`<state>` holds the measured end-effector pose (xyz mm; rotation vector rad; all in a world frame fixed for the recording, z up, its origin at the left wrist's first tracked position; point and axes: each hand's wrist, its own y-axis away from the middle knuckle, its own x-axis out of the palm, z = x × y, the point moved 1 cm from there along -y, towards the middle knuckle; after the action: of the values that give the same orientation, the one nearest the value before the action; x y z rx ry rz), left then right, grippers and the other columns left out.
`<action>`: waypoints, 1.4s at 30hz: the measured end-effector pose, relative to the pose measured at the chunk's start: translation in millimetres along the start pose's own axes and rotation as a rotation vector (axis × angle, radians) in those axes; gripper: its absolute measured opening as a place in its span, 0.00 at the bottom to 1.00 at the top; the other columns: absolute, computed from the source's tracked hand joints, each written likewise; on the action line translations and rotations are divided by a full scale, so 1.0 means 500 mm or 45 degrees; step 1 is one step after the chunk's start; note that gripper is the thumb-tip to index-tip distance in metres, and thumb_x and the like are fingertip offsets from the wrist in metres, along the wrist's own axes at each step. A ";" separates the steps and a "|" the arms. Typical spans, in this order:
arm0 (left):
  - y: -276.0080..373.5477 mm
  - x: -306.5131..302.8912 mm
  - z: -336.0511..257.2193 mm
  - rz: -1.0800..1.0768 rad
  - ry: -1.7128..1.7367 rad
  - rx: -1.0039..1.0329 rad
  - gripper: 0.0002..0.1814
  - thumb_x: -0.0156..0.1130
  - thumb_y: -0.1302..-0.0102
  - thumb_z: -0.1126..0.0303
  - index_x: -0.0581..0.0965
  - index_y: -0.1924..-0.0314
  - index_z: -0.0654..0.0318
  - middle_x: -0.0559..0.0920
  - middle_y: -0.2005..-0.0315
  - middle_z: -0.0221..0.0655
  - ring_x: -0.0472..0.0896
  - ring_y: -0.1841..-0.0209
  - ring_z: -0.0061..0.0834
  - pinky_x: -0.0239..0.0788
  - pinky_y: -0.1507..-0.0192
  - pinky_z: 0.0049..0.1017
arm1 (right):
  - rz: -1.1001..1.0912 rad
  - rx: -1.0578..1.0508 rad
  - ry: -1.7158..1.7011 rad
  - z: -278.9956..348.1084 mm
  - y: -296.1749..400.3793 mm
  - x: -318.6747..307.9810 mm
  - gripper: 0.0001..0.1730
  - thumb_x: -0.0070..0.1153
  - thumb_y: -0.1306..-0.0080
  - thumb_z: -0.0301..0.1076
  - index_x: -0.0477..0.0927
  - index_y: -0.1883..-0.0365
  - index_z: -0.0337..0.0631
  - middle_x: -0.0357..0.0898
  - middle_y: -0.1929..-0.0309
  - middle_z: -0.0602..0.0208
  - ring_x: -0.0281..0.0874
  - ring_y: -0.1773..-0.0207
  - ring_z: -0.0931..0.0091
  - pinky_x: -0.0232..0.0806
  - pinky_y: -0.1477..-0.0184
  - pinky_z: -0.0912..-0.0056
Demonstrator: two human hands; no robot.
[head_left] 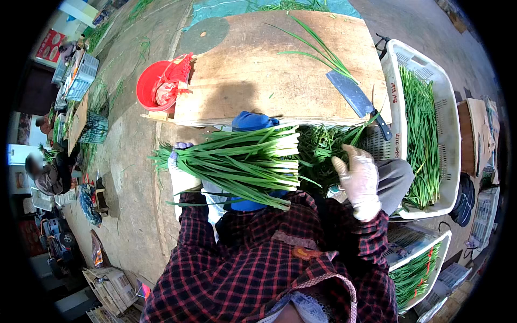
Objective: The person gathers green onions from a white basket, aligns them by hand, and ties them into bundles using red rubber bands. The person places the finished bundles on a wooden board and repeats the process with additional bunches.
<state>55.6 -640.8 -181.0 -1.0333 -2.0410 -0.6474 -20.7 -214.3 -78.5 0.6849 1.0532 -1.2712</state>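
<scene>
My left hand (182,171), in a pale glove, grips the leafy end of a large bunch of green garlic chives (238,161). The bunch lies sideways before my chest, its pale cut stems facing right. To the right of those stems my right hand (359,177), also gloved, is raised with thumb and fingers apart and nothing in it. Beyond, a cleaver (351,93) rests on the right side of a wooden board (258,68), its black handle jutting over the near edge. A few loose chive leaves (319,48) touch the blade's far end.
A white plastic crate (454,161) of chives stands right of the board, with another crate (442,258) of banded chives nearer. Loose greens (323,149) lie below the board's near edge. A red bucket (141,87) holding red plastic is at left. Other people (52,177) sit far left.
</scene>
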 end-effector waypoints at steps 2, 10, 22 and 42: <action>-0.001 -0.009 0.006 0.029 0.088 -0.072 0.11 0.58 0.39 0.66 0.75 0.60 0.64 0.78 0.64 0.34 0.75 0.55 0.35 0.66 0.45 0.36 | 0.235 0.036 -0.535 0.086 -0.038 0.003 0.24 0.58 0.40 0.48 0.80 0.56 0.35 0.80 0.58 0.50 0.76 0.52 0.57 0.67 0.49 0.61; 0.015 0.022 -0.019 -0.101 0.190 -0.166 0.11 0.57 0.39 0.67 0.76 0.59 0.65 0.80 0.61 0.36 0.75 0.53 0.36 0.64 0.41 0.38 | 0.801 0.442 -1.820 0.112 -0.040 0.174 0.14 0.62 0.41 0.29 0.81 0.56 0.37 0.83 0.60 0.68 0.77 0.60 0.81 0.69 0.54 0.78; 0.042 0.006 0.010 -0.071 0.131 -0.097 0.12 0.54 0.37 0.67 0.76 0.57 0.66 0.80 0.62 0.35 0.76 0.54 0.33 0.66 0.44 0.37 | 0.294 0.864 -2.223 0.121 0.015 0.168 0.06 0.57 0.40 0.24 0.82 0.65 0.34 0.81 0.69 0.69 0.74 0.65 0.83 0.65 0.58 0.81; 0.038 0.017 -0.015 0.000 0.482 -0.151 0.14 0.59 0.43 0.72 0.77 0.55 0.61 0.80 0.59 0.31 0.76 0.53 0.28 0.66 0.45 0.32 | 0.616 0.282 -1.805 0.109 -0.031 0.212 0.06 0.59 0.42 0.21 0.80 0.66 0.33 0.77 0.56 0.63 0.76 0.55 0.72 0.74 0.52 0.70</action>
<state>71.1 -631.7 -168.0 -0.8982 -1.6893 -0.8995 -26.1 -309.9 -150.6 0.0512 -0.4022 -1.0636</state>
